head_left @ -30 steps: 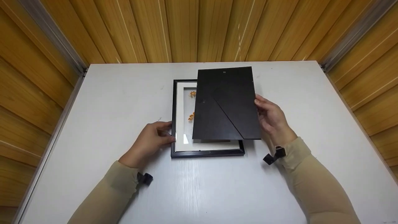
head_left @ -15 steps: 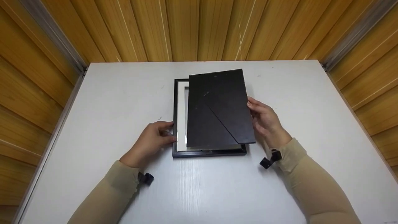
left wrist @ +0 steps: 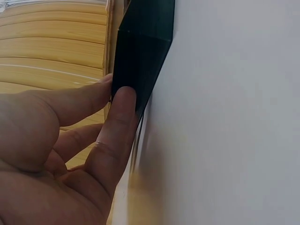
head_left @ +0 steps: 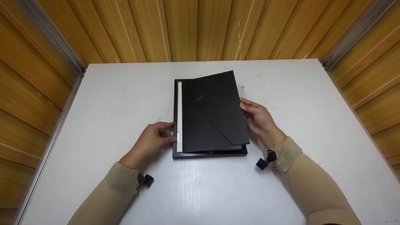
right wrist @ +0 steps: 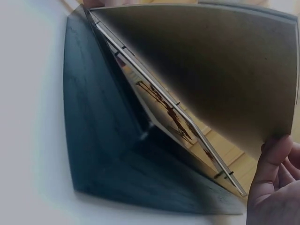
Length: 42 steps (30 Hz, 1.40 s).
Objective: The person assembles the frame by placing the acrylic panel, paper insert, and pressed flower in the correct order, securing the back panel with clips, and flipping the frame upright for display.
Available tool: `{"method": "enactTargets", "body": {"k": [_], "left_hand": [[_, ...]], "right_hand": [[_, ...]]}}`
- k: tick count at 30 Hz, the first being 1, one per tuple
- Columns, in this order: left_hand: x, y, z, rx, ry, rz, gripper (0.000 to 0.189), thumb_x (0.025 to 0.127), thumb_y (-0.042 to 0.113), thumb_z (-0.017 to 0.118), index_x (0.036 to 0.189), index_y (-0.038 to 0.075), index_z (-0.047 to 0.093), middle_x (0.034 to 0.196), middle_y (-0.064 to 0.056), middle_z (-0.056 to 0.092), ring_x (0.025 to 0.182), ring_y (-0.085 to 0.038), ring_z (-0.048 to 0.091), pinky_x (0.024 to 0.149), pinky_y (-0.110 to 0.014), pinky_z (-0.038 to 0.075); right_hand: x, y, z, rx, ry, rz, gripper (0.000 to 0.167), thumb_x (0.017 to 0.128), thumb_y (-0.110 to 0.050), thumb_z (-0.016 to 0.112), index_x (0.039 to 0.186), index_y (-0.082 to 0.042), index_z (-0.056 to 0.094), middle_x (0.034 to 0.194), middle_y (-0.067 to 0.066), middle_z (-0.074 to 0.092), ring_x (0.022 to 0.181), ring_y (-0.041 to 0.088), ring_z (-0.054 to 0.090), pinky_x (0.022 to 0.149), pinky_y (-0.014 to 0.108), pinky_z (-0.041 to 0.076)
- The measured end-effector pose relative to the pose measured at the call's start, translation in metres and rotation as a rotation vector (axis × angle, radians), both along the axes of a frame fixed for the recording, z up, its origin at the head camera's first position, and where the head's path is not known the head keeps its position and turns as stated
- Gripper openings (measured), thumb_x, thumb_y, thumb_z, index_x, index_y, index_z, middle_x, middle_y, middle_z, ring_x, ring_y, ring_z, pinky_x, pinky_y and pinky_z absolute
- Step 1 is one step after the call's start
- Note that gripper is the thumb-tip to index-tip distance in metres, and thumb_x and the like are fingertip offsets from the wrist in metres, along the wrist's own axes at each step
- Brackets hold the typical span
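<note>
A black picture frame lies face down on the white table, a strip of white mat showing along its left inner side. My right hand pinches the right edge of the black backing board. The board's left edge is down in the frame while its right edge is tilted up. In the right wrist view, the board's brown inner side faces a glass pane and a dried-flower picture. My left hand grips the frame's left side between thumb and fingers.
A white table lies under everything. Wood-panelled walls stand behind it and on both sides. A small black wrist camera sits on the left wrist and another on the right.
My right hand has moved left with the backing board, which now covers nearly all of the frame's opening. Its left edge has dropped down. My left hand keeps its place on the frame.
</note>
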<state>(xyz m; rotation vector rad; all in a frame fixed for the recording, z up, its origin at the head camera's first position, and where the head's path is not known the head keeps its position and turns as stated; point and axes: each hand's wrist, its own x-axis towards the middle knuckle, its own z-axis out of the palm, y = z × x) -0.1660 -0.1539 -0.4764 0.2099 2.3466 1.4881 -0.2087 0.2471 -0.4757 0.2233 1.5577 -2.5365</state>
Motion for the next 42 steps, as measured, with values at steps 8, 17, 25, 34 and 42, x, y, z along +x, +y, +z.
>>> {"method": "enactTargets", "body": {"k": [8,17,25,34,42], "left_hand": [[0.003,-0.004,0.000,-0.011,-0.010,0.000,0.067,0.098,0.008,0.088,0.160,0.001,0.062,0.137,-0.017,0.079,0.106,-0.016,0.078,0.081,-0.020,0.061],[0.004,-0.007,0.000,0.032,-0.022,0.008,0.067,0.098,0.005,0.087,0.160,0.000,0.061,0.149,-0.017,0.073,0.109,-0.015,0.078,0.086,-0.019,0.063],[0.004,-0.005,0.001,0.021,-0.027,0.010,0.068,0.098,0.007,0.088,0.160,0.001,0.061,0.147,-0.017,0.074,0.109,-0.014,0.078,0.086,-0.020,0.063],[0.003,-0.003,0.002,0.009,-0.018,-0.003,0.066,0.100,0.007,0.086,0.161,0.003,0.062,0.150,-0.017,0.071,0.109,-0.015,0.076,0.082,-0.020,0.061],[0.003,-0.004,0.001,0.007,-0.011,-0.009,0.067,0.100,0.010,0.087,0.161,0.003,0.061,0.155,-0.017,0.069,0.115,-0.019,0.077,0.086,-0.020,0.061]], "right_hand": [[-0.002,-0.010,-0.004,0.067,-0.004,0.004,0.041,0.114,0.004,0.055,0.110,-0.021,0.087,0.103,-0.005,0.087,0.090,0.007,0.077,0.076,0.019,0.063],[-0.003,-0.011,-0.003,0.173,-0.039,0.002,0.025,0.109,0.000,0.070,0.114,-0.018,0.087,0.097,-0.005,0.084,0.085,0.008,0.076,0.072,0.021,0.062],[-0.004,-0.006,-0.005,0.379,-0.016,0.031,0.046,0.108,-0.007,0.075,0.153,0.003,0.068,0.092,-0.012,0.082,0.072,0.003,0.062,0.063,0.019,0.049],[-0.004,0.002,-0.010,0.587,0.016,0.106,0.051,0.102,-0.008,0.081,0.152,-0.002,0.070,0.087,-0.015,0.071,0.073,0.003,0.055,0.061,0.018,0.042],[-0.004,-0.001,-0.014,0.610,0.073,0.083,0.048,0.099,0.000,0.081,0.146,0.006,0.072,0.082,-0.015,0.067,0.075,-0.001,0.054,0.060,0.014,0.040]]}}
